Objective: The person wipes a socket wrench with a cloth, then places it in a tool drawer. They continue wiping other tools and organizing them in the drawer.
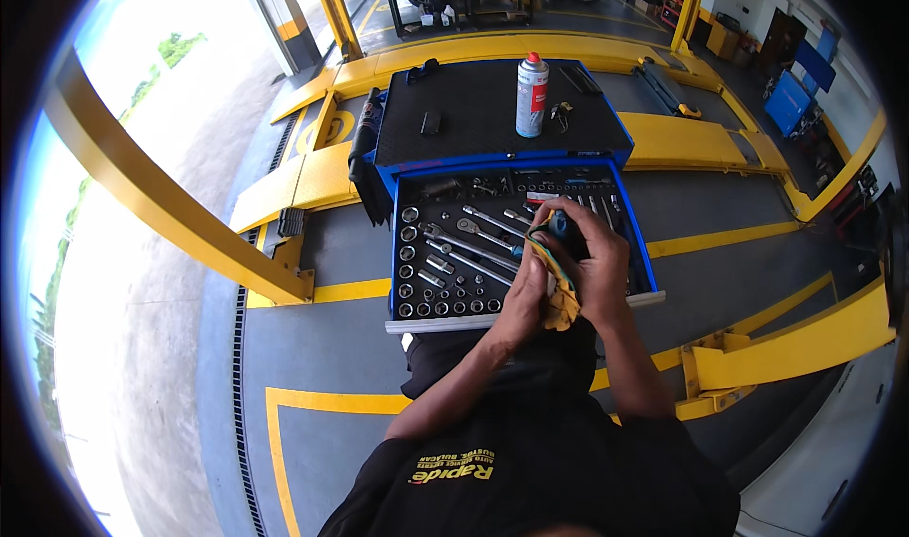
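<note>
Both hands meet above the open tool drawer [445, 326]. My left hand [524, 300] pinches a crumpled yellow cloth [562, 304], which is wrapped partly around a tool with a dark blue-green handle [559, 223]. Curled around that handle from the other side is my right hand [606, 264]. The fingers and cloth hide most of the tool, so its kind cannot be made out. Below the hands, the drawer's black foam holds a ratchet [469, 225], long bars and a column of sockets [407, 253] on the left.
On top of the blue tool cabinet [454, 111] stand a spray can [532, 101] with a red cap and a small black box [431, 122]. A dark cloth [365, 158] hangs off its left side. Yellow lift posts [189, 187] and ramps [701, 139] surround the cabinet.
</note>
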### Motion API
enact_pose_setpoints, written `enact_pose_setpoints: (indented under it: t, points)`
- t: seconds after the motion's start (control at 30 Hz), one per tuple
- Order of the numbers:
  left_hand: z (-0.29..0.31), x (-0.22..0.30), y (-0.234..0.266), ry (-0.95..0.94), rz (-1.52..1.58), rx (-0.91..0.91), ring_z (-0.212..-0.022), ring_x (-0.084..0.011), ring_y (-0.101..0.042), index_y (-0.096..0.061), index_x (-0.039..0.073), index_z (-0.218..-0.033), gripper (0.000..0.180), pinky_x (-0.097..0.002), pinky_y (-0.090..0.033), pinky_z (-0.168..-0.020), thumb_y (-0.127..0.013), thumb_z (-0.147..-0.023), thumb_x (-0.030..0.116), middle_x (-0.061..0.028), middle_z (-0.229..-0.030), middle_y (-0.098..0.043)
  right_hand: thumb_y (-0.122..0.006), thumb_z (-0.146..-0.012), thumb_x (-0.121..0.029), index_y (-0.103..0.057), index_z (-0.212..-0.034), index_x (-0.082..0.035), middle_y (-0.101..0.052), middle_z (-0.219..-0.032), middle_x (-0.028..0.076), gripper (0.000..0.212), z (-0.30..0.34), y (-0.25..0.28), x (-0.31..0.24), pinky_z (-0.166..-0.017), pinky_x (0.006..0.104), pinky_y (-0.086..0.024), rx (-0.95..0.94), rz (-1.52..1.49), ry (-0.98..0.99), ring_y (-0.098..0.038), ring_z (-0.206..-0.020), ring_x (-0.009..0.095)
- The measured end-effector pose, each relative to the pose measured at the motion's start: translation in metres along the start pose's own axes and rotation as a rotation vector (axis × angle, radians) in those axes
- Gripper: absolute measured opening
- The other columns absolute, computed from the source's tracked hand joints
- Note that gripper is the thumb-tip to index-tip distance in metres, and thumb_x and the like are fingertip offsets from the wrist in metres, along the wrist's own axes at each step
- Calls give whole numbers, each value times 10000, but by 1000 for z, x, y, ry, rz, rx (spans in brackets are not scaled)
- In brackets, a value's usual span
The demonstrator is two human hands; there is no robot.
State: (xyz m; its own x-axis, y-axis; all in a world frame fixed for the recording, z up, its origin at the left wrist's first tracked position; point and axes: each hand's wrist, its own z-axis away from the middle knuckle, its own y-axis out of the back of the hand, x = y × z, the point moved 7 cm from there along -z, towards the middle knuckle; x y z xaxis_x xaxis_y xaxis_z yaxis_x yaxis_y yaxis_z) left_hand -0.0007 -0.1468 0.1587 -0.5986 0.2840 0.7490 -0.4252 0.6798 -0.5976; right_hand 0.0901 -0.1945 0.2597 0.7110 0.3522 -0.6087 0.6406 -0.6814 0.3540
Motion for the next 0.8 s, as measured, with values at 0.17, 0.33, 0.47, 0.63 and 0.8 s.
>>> enact_pose_setpoints:
  t: [0.17, 0.33, 0.47, 0.63, 0.8]
  points:
    - [27, 20, 10, -26, -157, -59, -1535, -266, -399, 168, 146, -1745, 1188, -394, -364, -1245, -770, -1048, 358, -153, -1681, -321, -805, -873, -114, -755, -1384, -113, -650, -1506, 110, 514, -4, -22, -41, -1152, 401, -503, -144, 376, 175, -620, -1361, 291]
    - [31, 26, 26, -183, -13, 134, -1459, -176, -471, -147, 85, -1738, 850, -347, -415, -1194, -695, -1103, 220, -89, -1602, -447, -671, -1077, -256, -670, -1517, -175, -419, -1717, 124, 447, -1, -43, -32, -1165, 502, -470, -170, 256, 158, -531, -1428, 391]
    - [23, 75, 54, -259, -25, 470, -1174, -115, -619, -404, 65, -1605, 604, -285, -529, -992, -678, -1118, 294, -59, -1364, -604, -607, -1136, -303, -604, -1554, -92, -438, -1675, 175, 468, 29, -58, -22, -1110, 475, -522, -220, -365, -209, -551, -1417, 359]
    - [39, 134, 58, -296, -74, 613, -675, -104, -618, -589, 79, -1261, 434, -273, -518, -590, -578, -1140, 496, -33, -869, -637, -590, -1154, -257, -630, -1397, 7, -731, -1151, 127, 361, 101, -94, -32, -835, 323, -586, -699, -524, -416, -744, -977, 177]
    - [67, 145, 40, -455, -280, 604, -539, -125, -544, -569, 46, -1194, 584, -279, -446, -466, -472, -1139, 619, -52, -788, -613, -598, -1144, -203, -638, -1145, 14, -684, -793, 118, 221, 100, -98, -63, -663, 378, -543, -593, -472, -160, -724, -719, 210]
